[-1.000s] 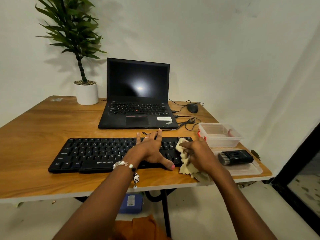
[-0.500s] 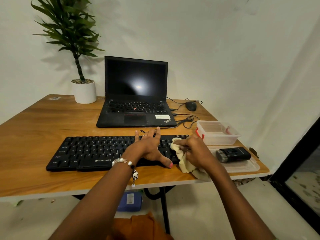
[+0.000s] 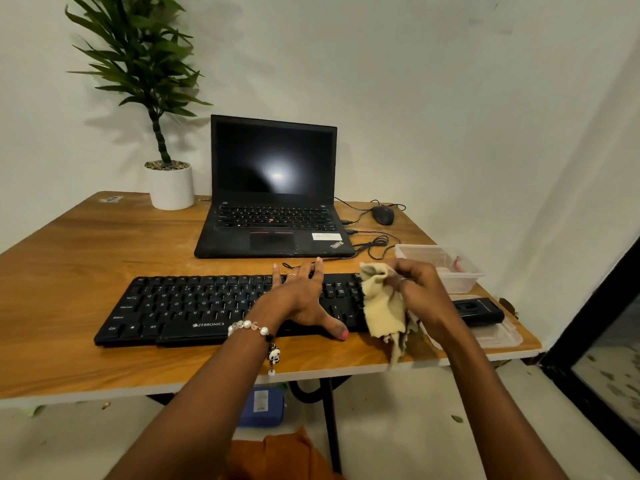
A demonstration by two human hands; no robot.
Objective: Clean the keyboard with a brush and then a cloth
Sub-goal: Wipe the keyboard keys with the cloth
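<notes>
— Keyboard (image 3: 221,308) lay along the table's (image 3: 69,271) front edge; left hand (image 3: 298,299), fingers spread, pinned it. What changed?

— Right hand (image 3: 420,294), pinching the cloth (image 3: 382,306), had lifted it off the keys — wiping paused, unfinished.

Left hand (image 3: 301,299) flat on black keyboard (image 3: 194,306) | right hand (image 3: 420,292) grips yellow cloth (image 3: 381,303) at keyboard's right end | wooden desk (image 3: 86,271)

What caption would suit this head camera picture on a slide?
Left hand steadies the black keyboard while the right hand holds a yellow cloth over its right end.
</notes>
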